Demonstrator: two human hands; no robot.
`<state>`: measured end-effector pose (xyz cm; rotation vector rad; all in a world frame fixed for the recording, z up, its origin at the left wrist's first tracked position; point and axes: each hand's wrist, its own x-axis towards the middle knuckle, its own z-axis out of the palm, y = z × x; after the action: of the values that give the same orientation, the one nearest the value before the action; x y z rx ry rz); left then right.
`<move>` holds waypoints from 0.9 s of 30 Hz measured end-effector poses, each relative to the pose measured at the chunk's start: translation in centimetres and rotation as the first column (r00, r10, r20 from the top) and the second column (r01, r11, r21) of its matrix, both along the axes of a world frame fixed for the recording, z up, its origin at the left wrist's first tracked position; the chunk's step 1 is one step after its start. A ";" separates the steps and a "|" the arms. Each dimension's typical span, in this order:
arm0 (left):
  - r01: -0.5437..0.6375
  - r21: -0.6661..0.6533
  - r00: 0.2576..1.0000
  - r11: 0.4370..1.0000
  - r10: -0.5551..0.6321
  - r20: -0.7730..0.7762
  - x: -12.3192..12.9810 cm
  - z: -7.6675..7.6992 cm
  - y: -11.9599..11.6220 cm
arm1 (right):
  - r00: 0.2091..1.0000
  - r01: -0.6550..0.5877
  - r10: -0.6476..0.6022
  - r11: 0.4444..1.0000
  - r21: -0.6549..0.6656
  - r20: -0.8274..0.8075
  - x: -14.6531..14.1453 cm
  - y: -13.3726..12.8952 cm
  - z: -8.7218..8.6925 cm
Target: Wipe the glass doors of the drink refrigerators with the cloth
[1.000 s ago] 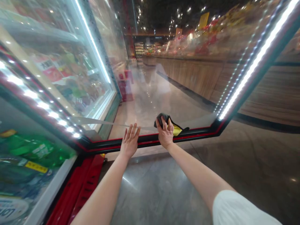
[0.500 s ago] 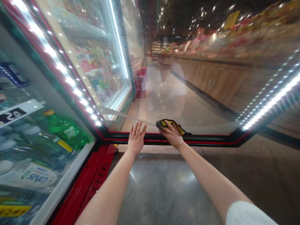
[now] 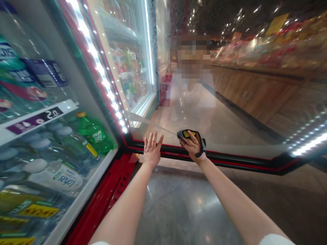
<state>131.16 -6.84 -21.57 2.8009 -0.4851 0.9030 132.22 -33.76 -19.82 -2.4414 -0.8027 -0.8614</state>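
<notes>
- in the head view, the right hand [image 3: 195, 149] holds a dark cloth with yellow parts [image 3: 190, 134] against the lower part of the glass [image 3: 230, 134], just above the black bottom frame [image 3: 235, 160].
- the fingers of this hand are stretched and a little apart over the cloth; it seems that this lets them press it flat. a dark edge of the cloth hangs beside the wrist. the underside of the hand is hidden, so one cannot tell how the cloth is folded there.
- the left hand [image 3: 152, 153] has nothing in it. its fingers are straight and slightly spread, with the thumb apart, and it lies at the frame and the glass edge, probably to keep the door steady. how hard it presses, one cannot tell.
- on the left side stand a green bottle [image 3: 95, 136] and other bottles, below a shelf edge with a price label [image 3: 38, 119]. a red base [image 3: 102, 199] runs beneath.
</notes>
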 end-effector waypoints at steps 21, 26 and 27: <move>-0.159 -0.062 0.983 0.985 0.152 -0.104 -0.8 -2.5 3.3 | 0.956 -0.040 0.166 0.889 -0.457 0.240 1.6 8.6 -3.7; -0.250 -0.096 0.960 0.964 0.233 -0.155 -1.1 -2.7 5.1 | 0.961 -0.049 0.170 0.881 -0.471 0.219 1.5 7.1 -3.5; -0.273 -0.106 0.953 0.956 0.254 -0.162 -1.1 -2.8 5.4 | 0.968 -0.031 0.141 0.888 -0.459 0.208 1.6 7.8 -3.2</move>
<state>130.02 -1.49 -24.40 2.8284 -0.0283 0.7340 133.84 -25.98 -23.04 -2.6978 -1.3215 -1.0394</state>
